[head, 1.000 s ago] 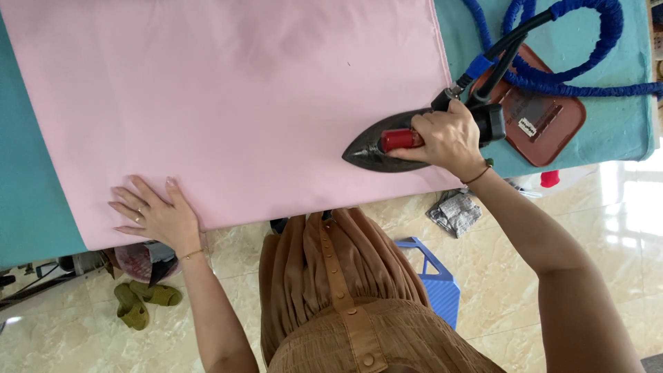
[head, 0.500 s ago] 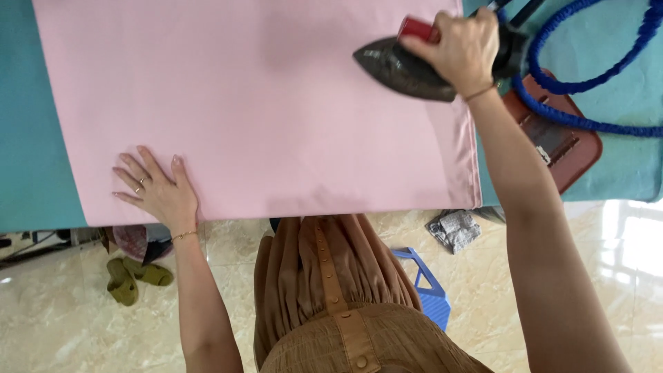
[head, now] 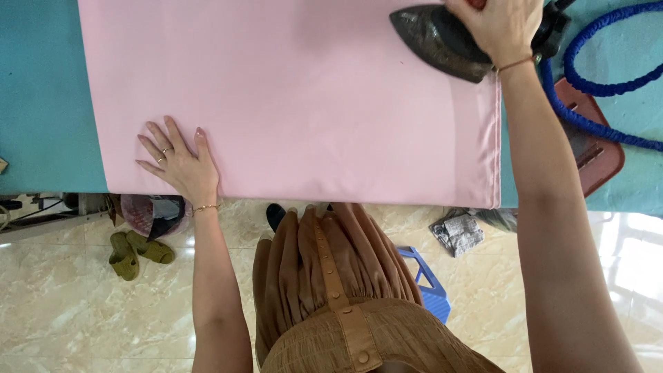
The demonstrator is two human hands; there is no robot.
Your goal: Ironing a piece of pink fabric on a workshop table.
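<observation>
A large pink cloth [head: 304, 103] lies flat over a teal ironing table [head: 41, 103]. My left hand [head: 176, 164] rests flat on the cloth near its front edge, fingers spread. My right hand [head: 498, 24] grips the handle of a dark iron [head: 435, 38] at the cloth's far right part, the iron's tip pointing left. The red handle is almost fully hidden under my hand.
A blue hose [head: 594, 83] loops over the table's right end above a reddish-brown iron rest [head: 594, 155]. On the tiled floor lie olive sandals [head: 135, 252], a blue plastic stool [head: 428, 280], a crumpled wrapper [head: 459, 231] and a bag [head: 155, 214].
My right hand has pushed the iron away from me, from the cloth's near right edge toward its far side. My left hand has stayed pressed flat on the cloth.
</observation>
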